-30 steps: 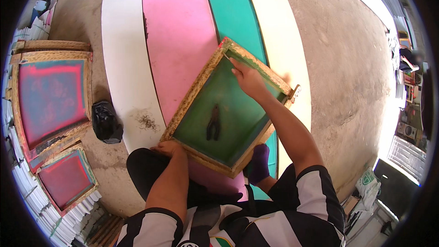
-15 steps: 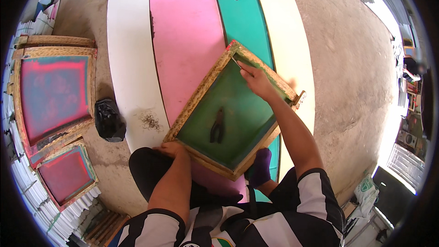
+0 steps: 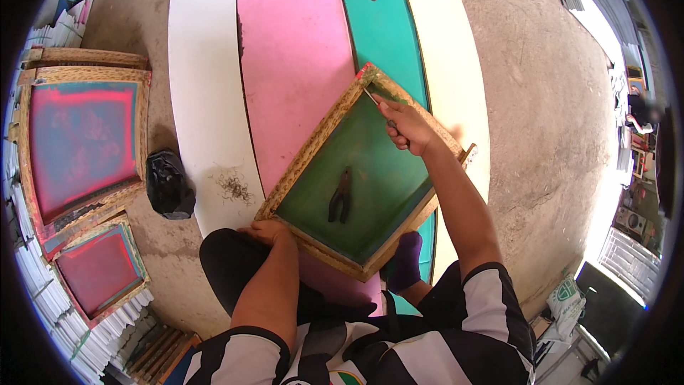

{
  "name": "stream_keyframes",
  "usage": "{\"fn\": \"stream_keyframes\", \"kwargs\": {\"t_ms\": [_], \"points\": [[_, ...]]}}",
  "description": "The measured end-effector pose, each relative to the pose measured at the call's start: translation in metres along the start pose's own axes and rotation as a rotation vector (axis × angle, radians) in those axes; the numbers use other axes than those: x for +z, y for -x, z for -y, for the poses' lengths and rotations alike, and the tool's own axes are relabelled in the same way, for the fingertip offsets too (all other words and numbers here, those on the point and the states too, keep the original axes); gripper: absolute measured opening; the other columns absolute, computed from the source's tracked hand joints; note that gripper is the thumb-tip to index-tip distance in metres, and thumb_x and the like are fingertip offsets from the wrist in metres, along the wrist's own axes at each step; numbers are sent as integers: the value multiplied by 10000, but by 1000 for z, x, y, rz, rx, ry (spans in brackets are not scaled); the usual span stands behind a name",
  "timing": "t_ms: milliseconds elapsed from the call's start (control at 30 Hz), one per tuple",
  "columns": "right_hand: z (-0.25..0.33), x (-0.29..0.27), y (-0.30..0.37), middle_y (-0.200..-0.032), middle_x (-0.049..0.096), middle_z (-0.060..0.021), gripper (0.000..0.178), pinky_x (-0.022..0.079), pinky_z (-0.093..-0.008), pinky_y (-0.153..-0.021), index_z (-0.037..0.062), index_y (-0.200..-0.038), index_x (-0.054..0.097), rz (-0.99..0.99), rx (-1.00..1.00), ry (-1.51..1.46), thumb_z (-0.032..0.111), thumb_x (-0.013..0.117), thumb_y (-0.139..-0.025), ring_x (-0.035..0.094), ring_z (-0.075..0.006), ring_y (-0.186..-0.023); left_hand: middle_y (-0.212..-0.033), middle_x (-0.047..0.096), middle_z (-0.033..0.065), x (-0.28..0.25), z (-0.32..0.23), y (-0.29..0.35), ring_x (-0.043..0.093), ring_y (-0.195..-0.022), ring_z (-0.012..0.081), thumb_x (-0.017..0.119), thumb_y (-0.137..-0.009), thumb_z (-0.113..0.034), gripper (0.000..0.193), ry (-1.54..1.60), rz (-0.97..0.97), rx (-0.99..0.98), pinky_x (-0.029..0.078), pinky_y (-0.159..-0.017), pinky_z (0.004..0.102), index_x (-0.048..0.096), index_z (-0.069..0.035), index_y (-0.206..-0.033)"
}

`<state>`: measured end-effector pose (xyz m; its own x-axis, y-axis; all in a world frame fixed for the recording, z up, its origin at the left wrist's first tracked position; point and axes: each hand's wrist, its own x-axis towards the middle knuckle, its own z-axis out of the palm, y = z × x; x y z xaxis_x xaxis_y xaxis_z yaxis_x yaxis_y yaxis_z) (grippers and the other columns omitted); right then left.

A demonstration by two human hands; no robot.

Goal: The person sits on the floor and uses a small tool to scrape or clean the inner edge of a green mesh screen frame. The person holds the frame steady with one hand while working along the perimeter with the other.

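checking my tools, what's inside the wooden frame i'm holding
A green screen, pliers and, in your right hand, a thin tool. Whatever your hand or the screen covers can't be seen.

Stained brown floor (image 3: 548,114), brightly lit

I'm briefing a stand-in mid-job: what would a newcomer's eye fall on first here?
First, the green screen in the middle, with dark pliers lying on its mesh. Next, the right hand, holding a thin tool at the screen's far corner, and the left hand at its left corner. Then the pink-and-blue screen at far left.
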<state>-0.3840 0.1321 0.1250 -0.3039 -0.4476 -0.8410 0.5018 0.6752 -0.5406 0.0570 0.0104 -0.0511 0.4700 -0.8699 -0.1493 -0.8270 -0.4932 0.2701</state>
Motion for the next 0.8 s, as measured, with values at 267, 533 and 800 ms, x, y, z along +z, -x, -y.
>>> {"fn": "stream_keyframes", "kwargs": {"t_ms": [267, 533, 800], "points": [[-49, 10, -26, -1048, 738, -170, 449, 563, -431, -845, 276, -1474, 537, -502, -679, 614, 352, 573, -1033, 722, -354, -936, -1574, 357, 303, -22, -39, 21, 384, -1453, 357, 329, -1012, -71, 558, -444, 226, 41, 238, -1253, 364, 288, 107, -1540], [12, 7, -8, -1197, 708, -215, 395, 512, -430, -971, 233, -1410, 614, -312, -511, 547, 329, 573, -1030, 684, -356, -1114, -1584, 342, 303, 29, 25, -8, 360, -1472, 356, 319, -1009, -65, 555, -219, 40, 59, 211, -1267, 355, 291, 125, -1530], [18, -4, -5, -1258, 689, -202, 428, 474, -438, -1038, 200, -1429, 593, -264, -450, 630, 349, 568, -1028, 642, -358, -1201, -1589, 319, 320, -46, -66, 42, 342, -1484, 368, 322, -1004, -82, 570, 317, -66, -62, 203, -1270, 369, 284, 125, -1533]]}}
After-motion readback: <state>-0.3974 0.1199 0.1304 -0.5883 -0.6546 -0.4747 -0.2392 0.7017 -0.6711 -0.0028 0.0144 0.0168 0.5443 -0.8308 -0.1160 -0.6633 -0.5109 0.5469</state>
